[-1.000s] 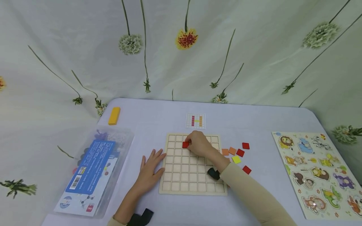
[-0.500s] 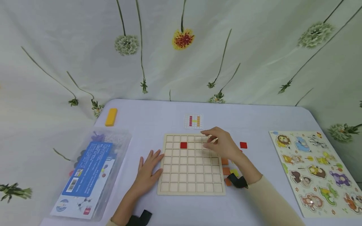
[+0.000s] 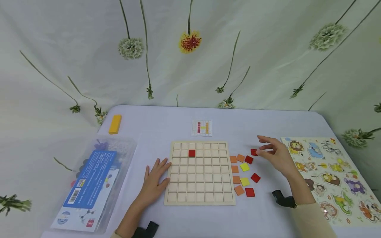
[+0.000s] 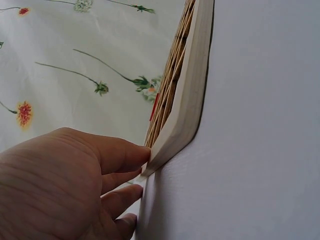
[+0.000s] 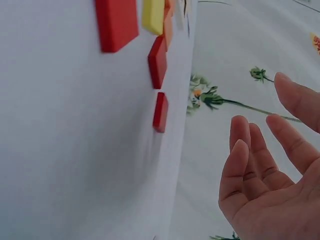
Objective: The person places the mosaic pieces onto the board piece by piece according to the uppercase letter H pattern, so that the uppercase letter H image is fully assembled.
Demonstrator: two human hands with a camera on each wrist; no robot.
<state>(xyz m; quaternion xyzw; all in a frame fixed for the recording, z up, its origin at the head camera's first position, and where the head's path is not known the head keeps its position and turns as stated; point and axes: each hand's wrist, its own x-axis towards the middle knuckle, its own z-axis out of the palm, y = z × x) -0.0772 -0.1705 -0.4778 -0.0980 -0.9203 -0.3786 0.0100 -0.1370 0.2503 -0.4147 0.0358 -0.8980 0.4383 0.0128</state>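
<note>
A wooden grid board (image 3: 200, 178) lies on the white table, with one red square tile (image 3: 191, 153) set in a cell of its second row. Along the board's left edge rests my left hand (image 3: 154, 181), fingers spread; in the left wrist view its fingertips touch the board's rim (image 4: 187, 100). My right hand (image 3: 276, 154) hovers by the farthest loose red tile (image 3: 254, 152), holding nothing, its fingers loosely bent. In the right wrist view that red tile (image 5: 160, 112) stands apart from the fingers. Other red, orange (image 3: 234, 169) and yellow tiles (image 3: 244, 167) lie scattered right of the board.
Behind the board lies a small pattern card (image 3: 202, 128) with red, yellow and orange squares. A clear plastic box (image 3: 98, 185) with a blue label is at left, a yellow block (image 3: 115, 124) beyond it. An animal picture puzzle (image 3: 330, 178) lies at right, partly under the right forearm.
My right hand has let go of the red tile in the board's second row and moved right, past the board, to the loose red tiles. The left hand stays at the board's edge.
</note>
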